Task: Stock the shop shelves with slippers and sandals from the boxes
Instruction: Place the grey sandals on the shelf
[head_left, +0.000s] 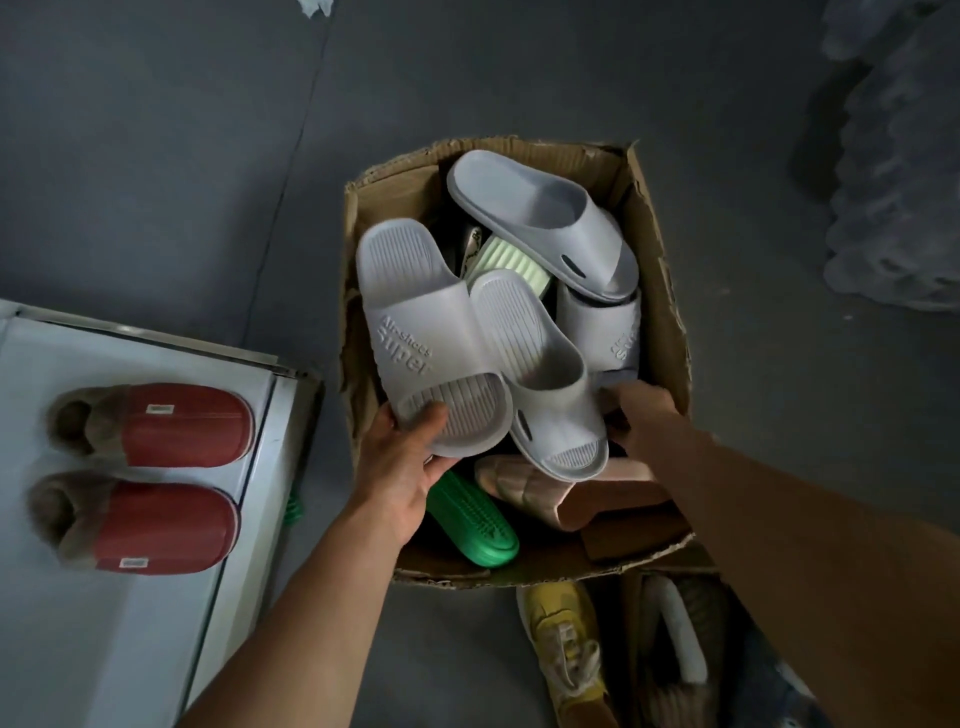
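A torn cardboard box sits on the grey floor, full of slippers. The left hand grips the toe end of a grey slide slipper embossed "Super", thumb on the footbed at the open toe and fingers beneath the sole. This slipper is lifted over the box's left side, its long axis running from the toe at the lower right up to the heel at the upper left.

A second grey slipper lies just beside it and partly under it, toe toward the near edge of the box, heel pointing away. The right hand reaches into the box at the right of this slipper; its fingers are hidden behind the slipper's edge, so I cannot tell whether it has closed on anything.

A third grey slipper lies across the far part of the box, toe toward the lower right. Near the front are a green slipper and a pink slipper.

To the left, a white shelf carries a pair of red fur-lined slippers, side by side, toes pointing right.
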